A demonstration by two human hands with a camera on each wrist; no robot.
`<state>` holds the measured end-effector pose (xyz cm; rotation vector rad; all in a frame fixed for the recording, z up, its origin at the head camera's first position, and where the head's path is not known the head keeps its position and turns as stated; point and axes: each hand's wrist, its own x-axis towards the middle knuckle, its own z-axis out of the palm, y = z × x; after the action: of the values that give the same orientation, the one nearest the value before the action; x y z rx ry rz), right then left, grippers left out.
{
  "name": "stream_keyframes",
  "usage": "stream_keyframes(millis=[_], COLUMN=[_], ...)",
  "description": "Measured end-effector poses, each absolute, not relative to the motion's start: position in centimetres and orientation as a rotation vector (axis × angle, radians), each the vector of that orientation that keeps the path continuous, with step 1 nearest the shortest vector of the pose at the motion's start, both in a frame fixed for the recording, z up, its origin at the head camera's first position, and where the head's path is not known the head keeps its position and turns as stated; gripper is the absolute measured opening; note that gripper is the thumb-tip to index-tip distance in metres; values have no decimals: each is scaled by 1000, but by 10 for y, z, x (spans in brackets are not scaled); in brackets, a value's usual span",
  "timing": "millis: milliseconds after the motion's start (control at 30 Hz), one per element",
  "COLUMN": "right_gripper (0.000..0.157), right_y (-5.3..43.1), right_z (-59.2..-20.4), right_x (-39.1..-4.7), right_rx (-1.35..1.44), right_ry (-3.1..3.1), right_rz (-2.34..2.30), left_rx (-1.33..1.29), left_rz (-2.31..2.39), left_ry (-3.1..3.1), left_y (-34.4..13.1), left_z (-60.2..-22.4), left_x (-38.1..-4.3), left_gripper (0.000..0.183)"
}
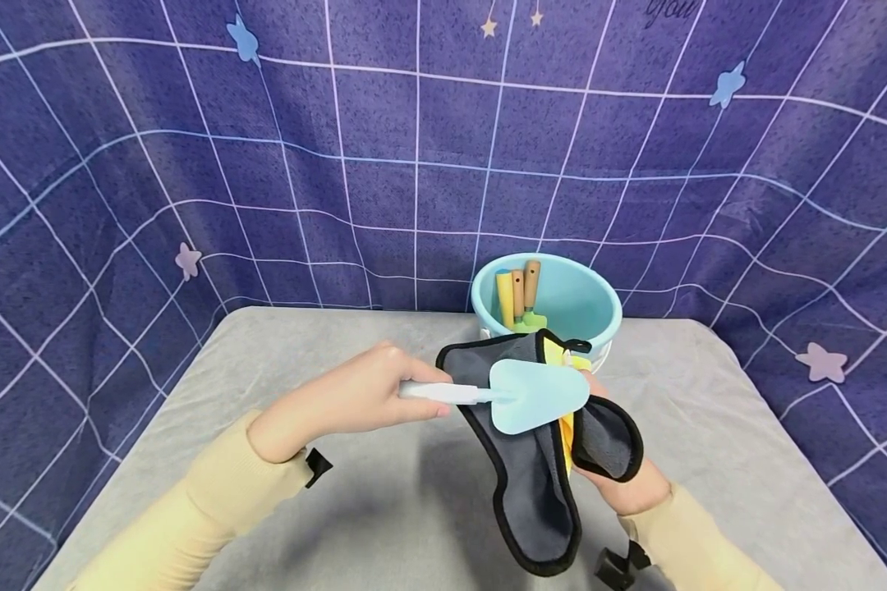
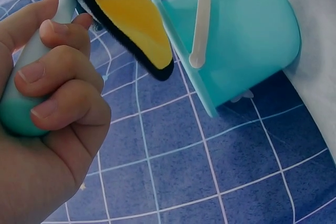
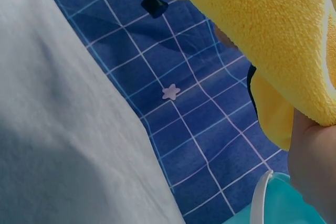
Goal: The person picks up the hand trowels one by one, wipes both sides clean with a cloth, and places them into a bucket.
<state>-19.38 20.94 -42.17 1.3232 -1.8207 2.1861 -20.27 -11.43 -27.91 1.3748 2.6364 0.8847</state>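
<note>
In the head view my left hand [image 1: 369, 394] grips the pale handle [image 1: 439, 392] of a small light-blue trowel, fingers wrapped round it. The trowel's blade [image 1: 535, 396] points right and lies over a two-sided cloth [image 1: 535, 517], dark grey with black edging on one face and fluffy yellow on the other. From beneath, my right hand [image 1: 624, 492] holds the cloth bunched at the blade, and most of its fingers are hidden by the folds. The cloth's yellow side [image 3: 262, 30] fills the upper part of the right wrist view.
A light-blue bucket [image 1: 587, 300] stands behind the cloth at the table's back. Inside it lean a yellow-handled tool [image 1: 505, 297] and wooden-handled tools [image 1: 532, 283] with green ends. Grey fabric [image 1: 281, 353] covers the table, and a blue checked curtain [image 1: 384, 197] hangs behind.
</note>
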Motion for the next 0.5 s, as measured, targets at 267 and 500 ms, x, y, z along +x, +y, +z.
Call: stream_keyframes(millis=[267,500], right_gripper=[61,70], right_y=[197,207], right_z=[-374,-374], right_x=[-174,-168], right_rx=[1309,1247], right_ry=[-1763,-1943], right_rz=[2244,1817], left_rx=[1298,1292], left_rz=[901,895], left_ry=[2607,2598], left_y=[-119,-123], left_z=[-281,-284], left_x=[-200,-201], left_gripper=[19,18])
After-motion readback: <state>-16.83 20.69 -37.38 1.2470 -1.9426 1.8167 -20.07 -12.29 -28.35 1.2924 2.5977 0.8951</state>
